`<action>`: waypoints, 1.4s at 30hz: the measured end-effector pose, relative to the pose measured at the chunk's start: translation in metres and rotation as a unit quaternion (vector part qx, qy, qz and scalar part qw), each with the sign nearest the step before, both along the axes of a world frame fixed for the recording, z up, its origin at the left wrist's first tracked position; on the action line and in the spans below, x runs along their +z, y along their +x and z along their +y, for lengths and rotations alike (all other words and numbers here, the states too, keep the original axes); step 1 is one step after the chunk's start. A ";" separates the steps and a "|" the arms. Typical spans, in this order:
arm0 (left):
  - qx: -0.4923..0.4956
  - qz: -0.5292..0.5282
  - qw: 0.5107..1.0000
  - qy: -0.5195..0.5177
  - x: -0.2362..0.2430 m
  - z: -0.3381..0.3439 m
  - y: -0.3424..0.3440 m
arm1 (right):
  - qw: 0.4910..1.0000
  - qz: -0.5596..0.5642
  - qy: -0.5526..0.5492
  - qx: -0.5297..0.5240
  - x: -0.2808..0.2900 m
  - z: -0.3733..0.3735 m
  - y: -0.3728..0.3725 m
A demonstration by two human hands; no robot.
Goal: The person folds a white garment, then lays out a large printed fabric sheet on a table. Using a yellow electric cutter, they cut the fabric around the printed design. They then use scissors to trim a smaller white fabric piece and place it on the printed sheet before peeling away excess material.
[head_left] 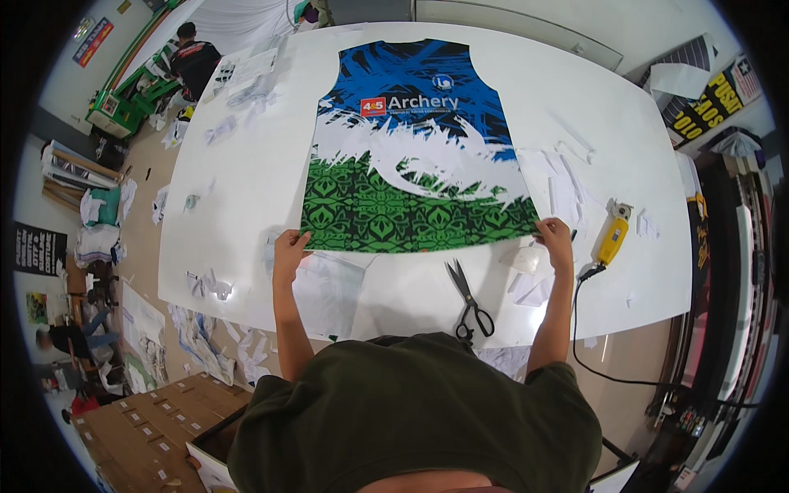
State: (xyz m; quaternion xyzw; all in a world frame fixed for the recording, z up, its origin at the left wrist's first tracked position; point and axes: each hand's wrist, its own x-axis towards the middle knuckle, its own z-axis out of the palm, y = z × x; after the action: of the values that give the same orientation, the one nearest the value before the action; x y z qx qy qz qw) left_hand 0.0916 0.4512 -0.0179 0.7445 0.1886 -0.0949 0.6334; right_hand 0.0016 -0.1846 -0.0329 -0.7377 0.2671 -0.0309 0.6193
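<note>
A cut jersey panel (415, 148) in blue, white and patterned green lies spread on the white table (222, 177), its neckline at the far side. My left hand (290, 248) pinches its near left corner, and my right hand (555, 237) pinches the near right corner. Between the two hands the hem looks slightly raised off the table. Black-handled scissors (469, 300) lie just below the hem, toward my right forearm. To the right of my right hand is a yellow electric fabric cutter (613, 237) with a black cord.
Paper and fabric scraps (563, 189) lie right of the panel, with more at the table's left. The cutter's cord (625, 378) runs off the near right edge. Cardboard boxes (156, 423) stand at the lower left. Two other people are farther off, one near a green machine (123, 107).
</note>
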 end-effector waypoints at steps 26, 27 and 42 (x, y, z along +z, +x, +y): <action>0.033 -0.078 0.952 -0.295 -0.052 0.009 0.390 | 0.966 -0.110 0.232 -0.030 -0.027 -0.025 0.401; 0.036 -0.067 0.944 -0.322 -0.059 -0.001 0.414 | 0.965 -0.110 0.234 -0.046 -0.033 -0.030 0.421; 0.044 -0.158 0.946 -0.281 -0.047 -0.051 0.578 | 0.971 -0.178 0.153 -0.049 -0.031 0.001 0.554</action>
State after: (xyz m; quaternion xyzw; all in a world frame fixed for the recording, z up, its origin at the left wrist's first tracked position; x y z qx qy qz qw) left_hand 0.6695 0.4003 -0.0650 0.5330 0.0844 0.0025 0.8419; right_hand 0.5558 -0.1834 -0.0637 -0.6027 0.1898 -0.1505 0.7603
